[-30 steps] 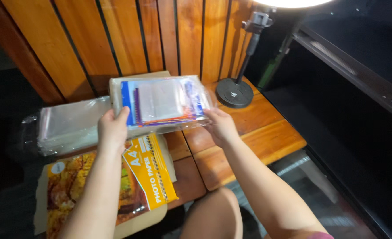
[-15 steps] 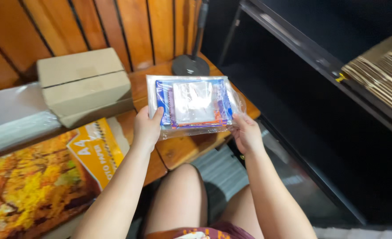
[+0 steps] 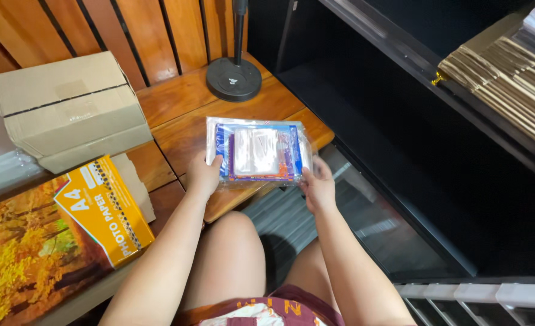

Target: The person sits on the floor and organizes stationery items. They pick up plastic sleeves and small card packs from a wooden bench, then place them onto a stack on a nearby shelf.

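Holding clear packet (image 3: 256, 152) — left hand (image 3: 202, 176) | right hand (image 3: 317, 188) at edges

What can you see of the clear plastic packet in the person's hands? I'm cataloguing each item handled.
The clear plastic packet is a flat, glossy, see-through bag holding a stack of blue- and purple-edged cards or sheets with a pale centre. It is held roughly level over the edge of the wooden table, its long side across the view. The left hand grips its near left corner and the right hand its near right corner. The plastic looks crinkled and reflects light.
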